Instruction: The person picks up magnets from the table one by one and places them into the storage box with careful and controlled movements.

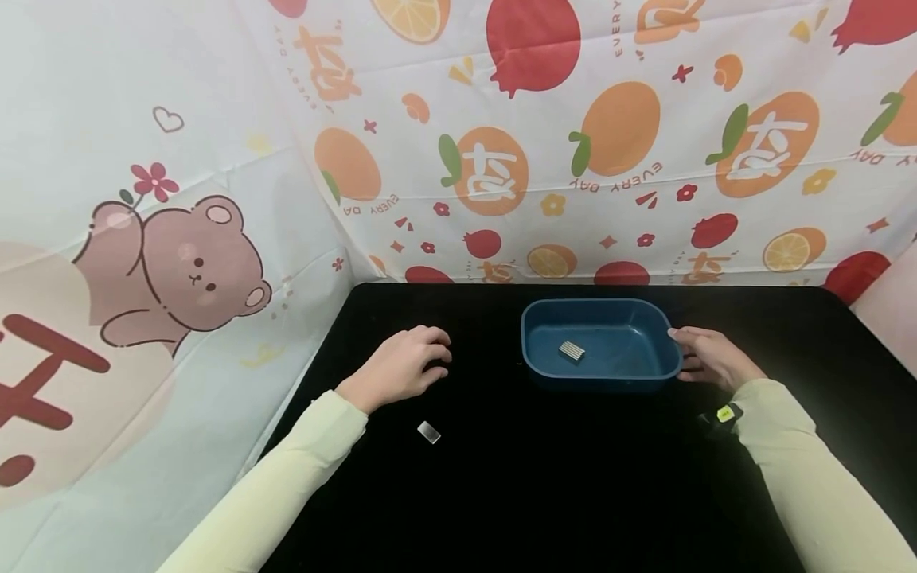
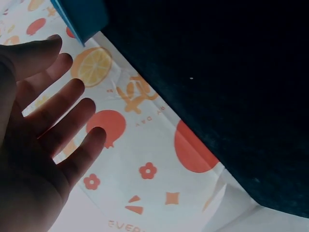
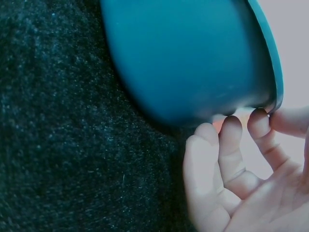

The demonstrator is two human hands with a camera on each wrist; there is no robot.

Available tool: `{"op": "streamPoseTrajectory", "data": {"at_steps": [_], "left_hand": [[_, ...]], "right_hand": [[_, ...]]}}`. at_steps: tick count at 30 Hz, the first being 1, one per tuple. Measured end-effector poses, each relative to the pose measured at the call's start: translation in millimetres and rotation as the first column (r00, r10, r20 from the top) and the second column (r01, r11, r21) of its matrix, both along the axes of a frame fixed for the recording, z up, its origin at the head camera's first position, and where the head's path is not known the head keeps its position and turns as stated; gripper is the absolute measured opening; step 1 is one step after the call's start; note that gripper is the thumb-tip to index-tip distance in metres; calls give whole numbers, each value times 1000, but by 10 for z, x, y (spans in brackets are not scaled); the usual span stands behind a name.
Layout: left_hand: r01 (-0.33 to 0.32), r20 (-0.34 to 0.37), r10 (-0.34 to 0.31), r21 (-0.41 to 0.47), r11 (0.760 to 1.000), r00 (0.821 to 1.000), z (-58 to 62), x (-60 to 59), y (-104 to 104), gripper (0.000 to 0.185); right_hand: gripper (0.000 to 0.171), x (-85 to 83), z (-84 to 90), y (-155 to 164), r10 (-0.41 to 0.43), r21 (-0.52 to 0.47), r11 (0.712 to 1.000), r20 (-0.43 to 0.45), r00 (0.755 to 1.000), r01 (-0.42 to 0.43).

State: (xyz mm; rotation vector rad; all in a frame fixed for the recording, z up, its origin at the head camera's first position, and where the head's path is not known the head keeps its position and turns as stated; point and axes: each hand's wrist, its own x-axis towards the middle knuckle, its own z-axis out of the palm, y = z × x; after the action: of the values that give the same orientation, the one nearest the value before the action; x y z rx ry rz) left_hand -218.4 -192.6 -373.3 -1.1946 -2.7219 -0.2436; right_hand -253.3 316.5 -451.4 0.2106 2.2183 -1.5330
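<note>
A blue rectangular plastic basin (image 1: 600,374) stands on the black table. My right hand (image 1: 712,358) grips its right end, with the thumb at the rim and the fingertips against the outer wall, as the right wrist view shows. Inside the basin, left of its middle, lies a small silver block with ridged stripes (image 1: 571,351). To the basin's left, my left hand (image 1: 408,362) hovers over the table with loosely bent fingers and nothing in them. Below that hand, a small shiny silver rectangular piece (image 1: 429,432) lies on the table.
The black table (image 1: 559,485) ends at a fruit-printed cloth (image 1: 544,159) behind it. Another cloth with a printed bear (image 1: 204,263) hangs along the left side. A small dark object with a yellow-green patch (image 1: 725,413) is at the right sleeve's cuff.
</note>
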Motion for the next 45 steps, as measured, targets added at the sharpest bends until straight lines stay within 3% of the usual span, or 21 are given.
{"op": "streamPoseTrajectory", "data": {"at_steps": [5,12,21,27,33,42,45], "left_hand": [[-35,46,37,-41,999,998,-90,37,-82,13],[-50,97,53,-26,998,994,-160,49,-171,13],[-61,114,65,-31,998,991,-224,99,-244,13],[-40,62,42,-46,998,997,-285,154,-237,13],[-10,120,18,-74,997,993,-343,221,-241,17],[-11,262,44,-129,992,964,-420,325,-283,22],[-27,271,65,-142,989,960,-464,356,-299,22]], "right_hand": [[69,0,1,5,0,-5,1000,3,1000,0],[54,-13,-12,12,-5,-28,1000,9,1000,5],[62,-6,-4,-6,-7,-8,1000,-1,1000,7],[54,-5,0,-6,-11,-25,1000,1,1000,11],[44,-5,-18,10,-20,-38,999,10,1000,21],[73,7,-28,-4,-9,13,1000,-8,1000,9],[73,11,-33,-7,-7,20,1000,-12,1000,8]]}}
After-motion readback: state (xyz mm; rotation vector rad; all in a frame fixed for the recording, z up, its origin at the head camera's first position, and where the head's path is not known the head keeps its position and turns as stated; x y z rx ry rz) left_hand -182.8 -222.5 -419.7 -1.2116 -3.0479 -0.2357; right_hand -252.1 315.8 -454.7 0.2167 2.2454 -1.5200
